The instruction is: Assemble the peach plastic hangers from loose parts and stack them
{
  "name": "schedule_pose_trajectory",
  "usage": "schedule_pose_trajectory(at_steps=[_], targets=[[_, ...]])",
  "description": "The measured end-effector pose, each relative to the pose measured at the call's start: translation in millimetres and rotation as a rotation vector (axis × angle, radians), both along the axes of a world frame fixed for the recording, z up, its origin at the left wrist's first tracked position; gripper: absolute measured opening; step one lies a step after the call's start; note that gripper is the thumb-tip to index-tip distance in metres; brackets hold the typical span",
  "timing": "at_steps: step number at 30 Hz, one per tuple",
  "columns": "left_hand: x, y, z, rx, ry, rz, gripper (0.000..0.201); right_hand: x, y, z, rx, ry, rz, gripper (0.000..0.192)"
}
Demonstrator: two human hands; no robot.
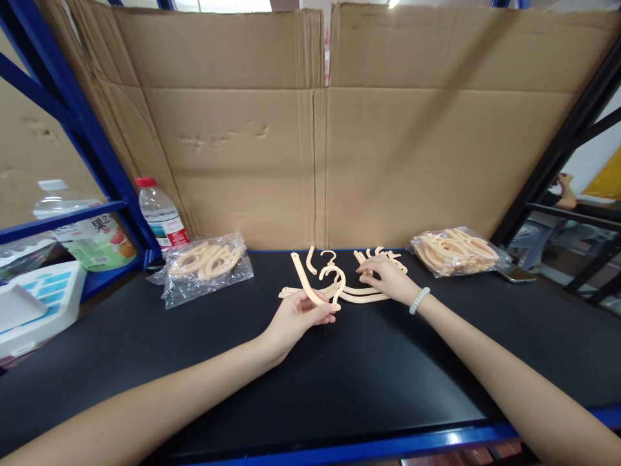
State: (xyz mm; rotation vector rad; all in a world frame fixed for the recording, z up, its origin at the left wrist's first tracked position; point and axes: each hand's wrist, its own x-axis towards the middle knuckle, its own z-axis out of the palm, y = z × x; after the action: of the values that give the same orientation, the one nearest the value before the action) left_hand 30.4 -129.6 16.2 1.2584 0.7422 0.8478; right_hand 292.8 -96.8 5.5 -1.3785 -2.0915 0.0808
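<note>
1. The left hand (295,317) grasps a curved cream plastic piece (306,285) between thumb and fingers, a little above the black tabletop (339,375), near its middle
2. The piece rises slanted from the hand toward the back edge, and its upper end points to the left
3. A small hook piece (334,277) stands just beside the held piece; I cannot tell if they are joined
4. The right hand (388,278) lies palm down on a loose pile of cream parts (359,294), with fingers bent on them; I cannot tell if it pinches any part
5. The pile is at the middle of the tabletop, close to the back edge, just in front of the cardboard wall (320,129)
6. A white bead bracelet (419,300) is on the right wrist
7. A clear bag of parts (206,262) lies near the back left corner
8. A second bag of the same parts (456,249) lies toward the back right, with a phone (515,274) just beside it
9. A water bottle (161,213) with red cap stands upright at the back left corner, by the blue shelf frame (97,162)
</note>
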Motion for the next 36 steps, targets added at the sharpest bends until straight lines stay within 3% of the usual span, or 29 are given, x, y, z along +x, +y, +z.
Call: schedule_pose_trajectory(at_steps=[8, 12, 20, 29, 36], targets=[[1, 0, -0.7, 0.015, -0.002, 0.008, 0.026, -4, 6, -1.6, -0.04, 0.073, 0.008, 0.01], [1, 0, 0.1, 0.014, -0.015, -0.003, 0.025, -5, 1, 9.0, -0.044, 0.197, -0.011, 0.01], [-2, 1, -2.2, -0.003, -0.048, -0.029, 0.024, -28, -46, 45.1, -0.068, 0.892, 0.095, 0.024], [0, 1, -4.4, 0.023, -0.05, -0.004, 0.024, -48, -55, 27.9, -0.267, 1.082, 0.133, 0.026], [-1, 0, -3.5, 0.068, -0.031, 0.009, 0.024, -56, -63, 30.4, -0.431, 1.279, 0.136, 0.041]])
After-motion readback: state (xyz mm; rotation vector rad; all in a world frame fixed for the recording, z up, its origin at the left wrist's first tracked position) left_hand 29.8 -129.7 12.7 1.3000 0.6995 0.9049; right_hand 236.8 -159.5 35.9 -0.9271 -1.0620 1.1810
